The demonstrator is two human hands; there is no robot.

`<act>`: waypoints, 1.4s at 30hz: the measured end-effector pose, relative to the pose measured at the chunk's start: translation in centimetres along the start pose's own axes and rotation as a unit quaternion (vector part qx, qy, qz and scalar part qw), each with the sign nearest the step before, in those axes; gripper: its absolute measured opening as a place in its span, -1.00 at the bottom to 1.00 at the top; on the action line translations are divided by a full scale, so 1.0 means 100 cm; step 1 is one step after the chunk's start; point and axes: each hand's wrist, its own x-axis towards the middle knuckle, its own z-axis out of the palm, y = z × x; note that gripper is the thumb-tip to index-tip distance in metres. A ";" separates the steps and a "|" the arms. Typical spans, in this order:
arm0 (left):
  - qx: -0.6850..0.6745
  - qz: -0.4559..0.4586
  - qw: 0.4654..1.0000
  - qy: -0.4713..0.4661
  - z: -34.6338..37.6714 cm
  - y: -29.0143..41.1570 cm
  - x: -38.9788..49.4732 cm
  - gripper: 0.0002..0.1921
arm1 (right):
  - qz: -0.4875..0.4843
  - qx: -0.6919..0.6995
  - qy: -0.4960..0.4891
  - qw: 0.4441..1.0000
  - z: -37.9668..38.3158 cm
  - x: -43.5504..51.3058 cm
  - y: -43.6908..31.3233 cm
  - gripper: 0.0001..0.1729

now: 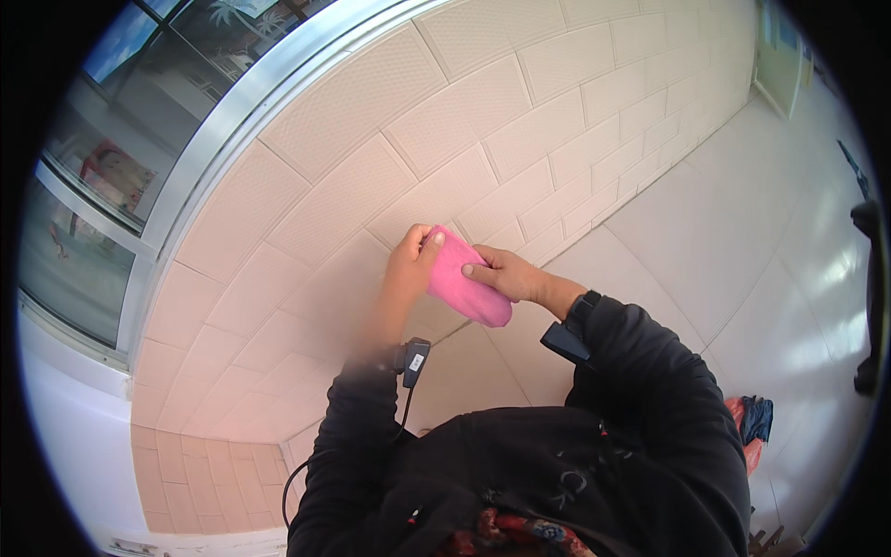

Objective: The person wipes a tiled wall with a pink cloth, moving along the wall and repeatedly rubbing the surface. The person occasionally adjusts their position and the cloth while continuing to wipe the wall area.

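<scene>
A folded pink cloth [459,282] is held between my two hands, in front of my body and above the tiled floor. My left hand [412,261] grips its upper left end, with the thumb lying on top. On the opposite long side, my right hand [505,273] pinches the cloth near its middle, thumb over the face and fingers beneath. The cloth forms a thick, elongated pad whose lower end is rounded. Its underside and the fingers behind it are hidden.
A wall with pale brick-pattern panels [431,118] rises ahead and to the left, below a metal-framed sliding window [202,132]. Large pale tiles cover the floor [647,278]. Red and dark plastic bags [752,428] lie at the right. Strapped devices [415,362] sit at both wrists, one with a cable.
</scene>
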 end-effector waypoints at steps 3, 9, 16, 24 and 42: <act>0.019 0.012 0.999 0.026 -0.001 0.002 0.000 -0.66 | -0.001 0.015 0.034 0.999 0.002 -0.001 -0.001 -0.54; -0.228 -0.024 0.973 0.024 -0.006 0.003 -0.003 -0.38 | 0.025 0.225 0.067 0.972 0.000 -0.002 -0.007 -0.50; -0.387 -0.098 0.915 -0.057 0.009 0.009 -0.005 -0.21 | 0.002 0.268 0.132 0.954 -0.004 -0.002 -0.017 -0.47; -0.366 -0.129 0.920 -0.052 0.026 0.012 -0.008 0.07 | -0.018 0.274 0.139 0.951 -0.003 0.000 -0.009 -0.43; -0.231 -0.102 0.962 -0.105 0.023 -0.006 -0.002 -0.04 | -0.004 0.154 0.094 0.984 -0.007 0.005 0.006 -0.45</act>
